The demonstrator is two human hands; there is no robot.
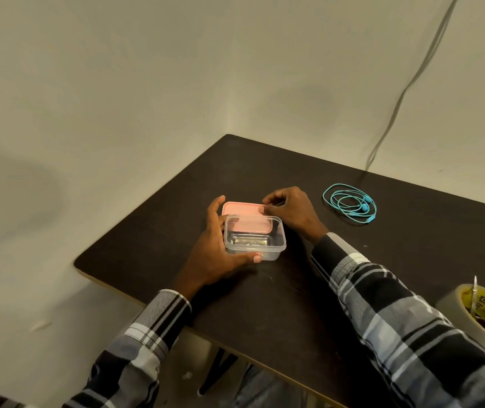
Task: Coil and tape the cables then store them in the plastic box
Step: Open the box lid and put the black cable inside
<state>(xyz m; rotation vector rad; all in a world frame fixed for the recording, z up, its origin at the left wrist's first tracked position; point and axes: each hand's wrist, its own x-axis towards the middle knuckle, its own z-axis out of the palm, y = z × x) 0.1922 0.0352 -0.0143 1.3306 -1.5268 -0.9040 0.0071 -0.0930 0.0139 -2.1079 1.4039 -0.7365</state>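
A clear plastic box (276, 248) stands near the middle of the dark table (264, 304), with something shiny lying in its bottom. A pink lid (242, 212) lies flat under and behind it. My left hand (216, 248) grips the box from the left, thumb on its front wall. My right hand (292, 210) pinches the lid's far right corner with fingertips. A loosely coiled turquoise earphone cable (350, 203) lies on the table to the right of my right hand, untouched.
A big roll of clear tape (484, 313) with a yellow printed core stands at the table's right edge, something thin sticking up in it. A grey wire (406, 92) hangs down the wall to the table's back. The table's left edge is close to the box.
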